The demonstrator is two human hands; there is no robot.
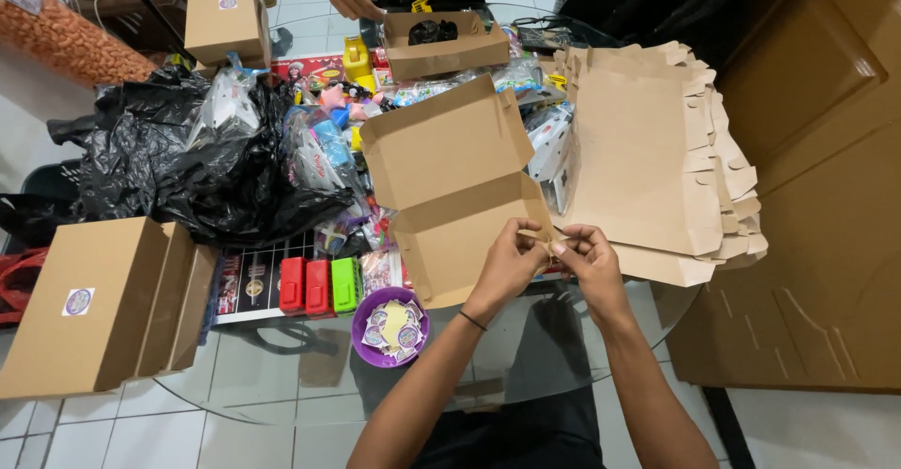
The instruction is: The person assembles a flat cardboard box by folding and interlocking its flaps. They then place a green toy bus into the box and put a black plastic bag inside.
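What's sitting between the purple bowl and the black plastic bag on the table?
In the head view, a row of three small blocks, two red and one green, lies between the purple bowl and the black plastic bag, on a dark printed sheet.

Bare forearms, thin black band on the left wrist (472, 320), dark trousers.

Bare glass tabletop (282, 375) lies open only in front of the half-folded cardboard box (450, 197), toward the wearer. To that box's left, a purple bowl (389, 326) of stickers, red and green cases (319, 286) and a black plastic bag (178, 159) block the way. To its right, a stack of flat box blanks (657, 159) presses close. Beyond it, toys and another person's open box (443, 45) crowd the far edge. Closed boxes (103, 300) wall off the left rim.
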